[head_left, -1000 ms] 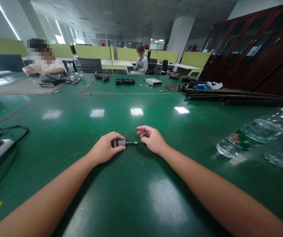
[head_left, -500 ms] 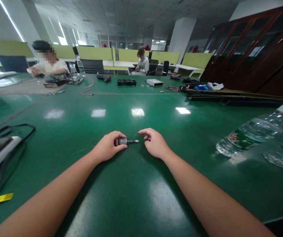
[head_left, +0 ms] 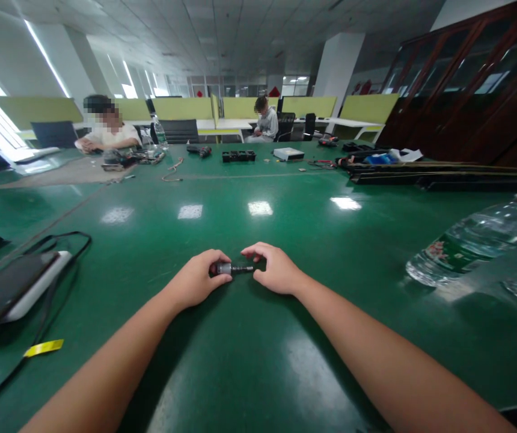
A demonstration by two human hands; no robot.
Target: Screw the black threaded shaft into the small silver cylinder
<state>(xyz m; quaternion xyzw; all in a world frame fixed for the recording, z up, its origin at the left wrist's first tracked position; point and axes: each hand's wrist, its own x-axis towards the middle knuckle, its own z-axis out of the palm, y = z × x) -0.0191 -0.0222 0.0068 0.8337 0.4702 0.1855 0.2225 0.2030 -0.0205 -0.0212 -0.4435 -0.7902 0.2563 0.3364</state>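
A small grey metal cylinder with a thin shaft (head_left: 225,269) lies sideways just above the green table (head_left: 222,373), its shaft pointing right. Round its left end are the thumb and fingers of my left hand (head_left: 195,279), closed on it. My right hand (head_left: 277,270) is at the shaft's tip, thumb and fingers apart; whether the thumb touches the tip cannot be made out.
Clear plastic bottles (head_left: 470,243) lie at the right. A phone (head_left: 12,288) on a white object and a black strap with a yellow tag (head_left: 44,347) are at the left. Parts and a white box (head_left: 288,154) line the far side; two people sit beyond.
The view has shifted, bringing more of the left side in. My right hand has moved closer to the shaft's tip; my left hand still holds the cylinder.
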